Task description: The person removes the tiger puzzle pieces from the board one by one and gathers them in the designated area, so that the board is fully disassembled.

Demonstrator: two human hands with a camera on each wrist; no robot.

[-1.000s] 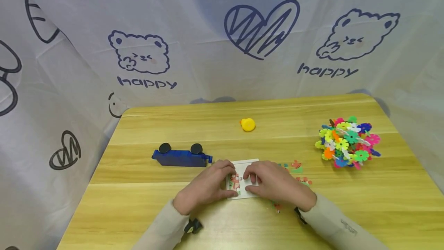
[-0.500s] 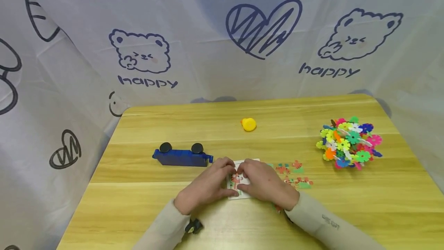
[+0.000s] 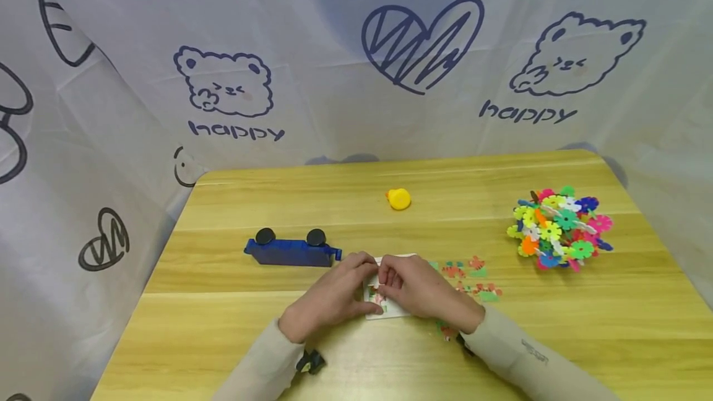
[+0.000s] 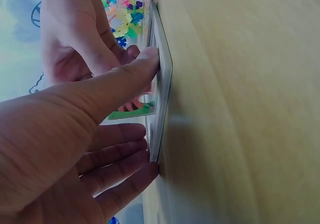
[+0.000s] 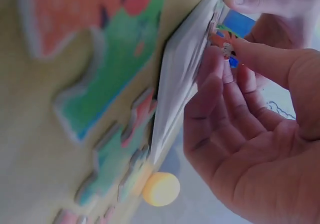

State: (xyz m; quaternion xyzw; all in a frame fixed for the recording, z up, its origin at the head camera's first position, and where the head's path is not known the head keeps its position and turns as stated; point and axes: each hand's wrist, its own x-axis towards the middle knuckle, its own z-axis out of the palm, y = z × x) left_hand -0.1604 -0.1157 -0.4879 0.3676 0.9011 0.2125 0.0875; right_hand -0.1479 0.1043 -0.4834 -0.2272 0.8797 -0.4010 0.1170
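Note:
My left hand [image 3: 334,296] holds the left side of a white puzzle board [image 3: 394,310], its thumb at the near edge and fingers along the left edge. My right hand [image 3: 426,289] is over the board, pinching a puzzle piece [image 5: 227,39] between thumb and index finger. The piece, orange with black stripes and a green edge, stands tilted up from the board in the left wrist view. Fingers hide part of the board and of the printed pieces at its left. Several loose puzzle pieces [image 3: 453,271] lie on the table right of the board.
A blue toy vehicle [image 3: 292,254] lies on its side to the left on the wooden table [image 3: 223,327]. Behind the board sits a yellow rubber duck [image 3: 399,199]. A ball of colourful flower-shaped plastic discs [image 3: 559,231] stands at the right. A printed curtain [image 3: 328,110] hangs behind.
My right hand has moved left across the board toward my left hand; its fingers now look more curled, lifting the piece at an angle. My left hand has stayed in place.

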